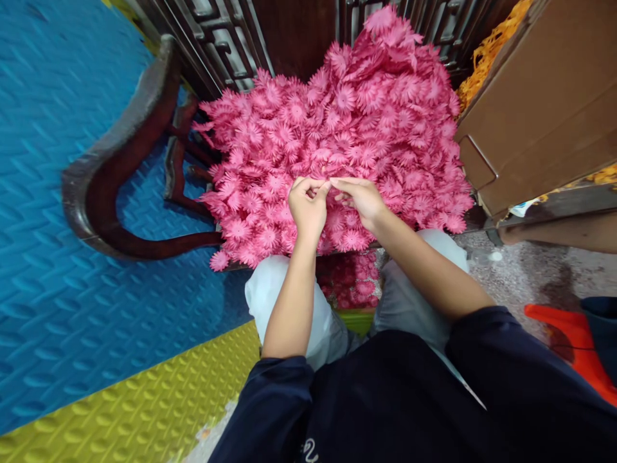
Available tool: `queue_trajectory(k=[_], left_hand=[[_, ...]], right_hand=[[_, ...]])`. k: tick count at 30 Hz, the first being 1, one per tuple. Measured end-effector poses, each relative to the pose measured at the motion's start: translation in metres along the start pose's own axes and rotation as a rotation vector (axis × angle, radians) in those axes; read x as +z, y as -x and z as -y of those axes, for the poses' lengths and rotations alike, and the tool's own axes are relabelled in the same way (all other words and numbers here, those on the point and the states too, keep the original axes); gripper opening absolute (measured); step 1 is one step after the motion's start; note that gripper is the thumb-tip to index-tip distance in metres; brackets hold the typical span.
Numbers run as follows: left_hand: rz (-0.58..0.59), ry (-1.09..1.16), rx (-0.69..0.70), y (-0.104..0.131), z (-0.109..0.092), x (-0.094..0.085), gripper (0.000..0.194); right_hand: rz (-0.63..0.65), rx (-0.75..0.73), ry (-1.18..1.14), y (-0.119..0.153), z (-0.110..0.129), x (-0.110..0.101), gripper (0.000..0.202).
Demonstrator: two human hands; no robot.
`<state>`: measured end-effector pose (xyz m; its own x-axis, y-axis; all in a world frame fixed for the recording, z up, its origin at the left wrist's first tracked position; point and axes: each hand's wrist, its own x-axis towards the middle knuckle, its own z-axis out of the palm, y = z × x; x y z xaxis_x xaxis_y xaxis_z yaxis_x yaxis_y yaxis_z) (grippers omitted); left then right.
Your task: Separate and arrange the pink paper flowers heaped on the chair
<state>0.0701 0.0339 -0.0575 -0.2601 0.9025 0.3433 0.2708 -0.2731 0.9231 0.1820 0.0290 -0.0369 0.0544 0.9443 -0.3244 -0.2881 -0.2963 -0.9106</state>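
Observation:
A large heap of pink artificial flower heads [344, 99] covers the dark wooden seat in front of me. Over its near part, my left hand [309, 204] is closed in a pinch, thumb against the index finger. My right hand [359, 196] meets it from the right, its thumb and index fingertips pressed together at the left fingertips. Whatever lies between the fingertips is too small to make out. Pink flowers lie directly behind and below both hands.
A curved dark wooden armrest [116, 193] stands at the left over blue matting [43, 257]. At the right are a brown cardboard box [544, 103], orange material [496, 48] and a person's bare leg [569, 233]. More pink flowers [354, 280] show below the seat edge.

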Motion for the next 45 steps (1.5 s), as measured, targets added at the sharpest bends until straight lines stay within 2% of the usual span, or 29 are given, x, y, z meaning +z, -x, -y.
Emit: queue_trajectory(k=[4,10,17,20,27,34,39,45], left_hand=[[0.035,0.073,-0.030,-0.001,0.002,0.002,0.018],[0.068,0.193,-0.110,-0.003,0.007,0.008,0.010],[0.045,-0.054,0.025,0.001,0.004,0.010,0.015],[0.027,-0.110,0.039,0.001,0.000,0.010,0.011],[-0.007,-0.063,-0.074,-0.001,-0.005,0.007,0.016],[0.060,0.026,-0.134,-0.005,-0.003,0.005,0.015],[0.020,0.191,-0.242,-0.005,-0.006,0.007,0.016],[0.064,0.348,-0.326,-0.005,-0.013,0.005,0.021]], right_hand=[[-0.034,0.022,0.030,0.001,0.006,0.001,0.006],[-0.057,0.101,-0.038,0.000,0.015,0.001,0.011],[-0.054,0.111,-0.043,-0.001,0.017,-0.001,0.010],[-0.044,0.088,-0.032,0.001,0.018,-0.001,0.010],[-0.015,0.059,0.024,0.005,0.012,0.007,0.011],[-0.040,-0.083,0.056,0.000,0.008,0.004,0.010],[-0.122,-0.016,0.005,0.000,0.012,0.002,0.006],[-0.088,0.056,-0.008,0.003,0.017,0.003,0.009]])
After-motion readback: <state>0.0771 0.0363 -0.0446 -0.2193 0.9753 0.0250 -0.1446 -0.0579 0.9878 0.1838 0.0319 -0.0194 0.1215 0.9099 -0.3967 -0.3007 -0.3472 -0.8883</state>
